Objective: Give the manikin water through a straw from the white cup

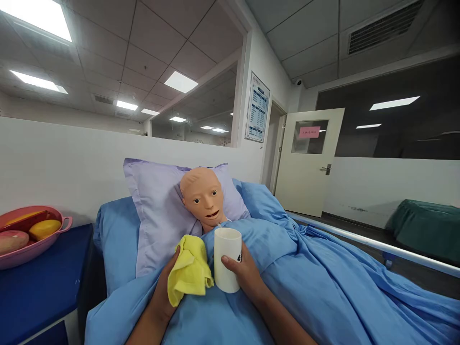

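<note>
pink basin [41,245] of fruit [45,230], chopped off by my view's left edge | my left hand [163,288] gripping a yellow towel [190,268], most fingers hidden behind it | manikin head [203,191] and neck, rest lost under blue quilt [305,287] | white cup [223,247] over the quilt, can't see inside | my right hand [247,274] wrapped round it, far-side fingers hidden

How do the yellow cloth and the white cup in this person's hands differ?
The yellow cloth looks soft and crumpled; the white cup is a smooth cylinder. The cloth is plain yellow, while the cup is white with a dark marking. The cloth hangs loosely in the left hand; the cup is nearly upright in the right hand. Both are held side by side.
</note>
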`<state>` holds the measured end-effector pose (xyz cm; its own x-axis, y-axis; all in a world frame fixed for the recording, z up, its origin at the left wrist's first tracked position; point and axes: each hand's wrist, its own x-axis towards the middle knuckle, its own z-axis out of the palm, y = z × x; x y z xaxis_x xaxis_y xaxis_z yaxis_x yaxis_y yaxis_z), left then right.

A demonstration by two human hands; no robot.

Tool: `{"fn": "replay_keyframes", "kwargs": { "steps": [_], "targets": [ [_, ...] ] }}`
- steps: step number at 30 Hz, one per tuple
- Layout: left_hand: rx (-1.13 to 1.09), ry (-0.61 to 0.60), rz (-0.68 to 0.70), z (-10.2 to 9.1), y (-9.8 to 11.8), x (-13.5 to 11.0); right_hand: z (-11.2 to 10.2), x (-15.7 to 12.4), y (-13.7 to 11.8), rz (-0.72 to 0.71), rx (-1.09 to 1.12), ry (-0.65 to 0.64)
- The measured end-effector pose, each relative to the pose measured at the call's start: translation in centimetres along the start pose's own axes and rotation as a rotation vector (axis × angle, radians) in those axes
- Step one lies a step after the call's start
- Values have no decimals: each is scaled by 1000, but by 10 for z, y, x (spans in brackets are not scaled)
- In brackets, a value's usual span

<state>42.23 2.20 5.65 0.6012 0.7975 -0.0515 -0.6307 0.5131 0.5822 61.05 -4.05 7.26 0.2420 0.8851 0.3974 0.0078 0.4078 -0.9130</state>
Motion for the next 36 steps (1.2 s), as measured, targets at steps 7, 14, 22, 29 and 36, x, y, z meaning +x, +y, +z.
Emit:
{"fn": "replay_keyframes", "kwargs": {
  "steps": [7,14,22,29,36],
  "targets": [
    [17,-69,-18,-5,-2,3,2,1,-6,91,19,61],
    [24,-47,-12,-1,-1,-1,4,2,-2,152,85,97],
    [35,-8,19,-3,-1,0,2,2,1,113,116,101],
    [4,-66,0,-5,-2,3,3,5,5,39,41,12],
    [5,-140,-13,-6,-4,5,5,5,1,24,-8,-23]
  ]
}}
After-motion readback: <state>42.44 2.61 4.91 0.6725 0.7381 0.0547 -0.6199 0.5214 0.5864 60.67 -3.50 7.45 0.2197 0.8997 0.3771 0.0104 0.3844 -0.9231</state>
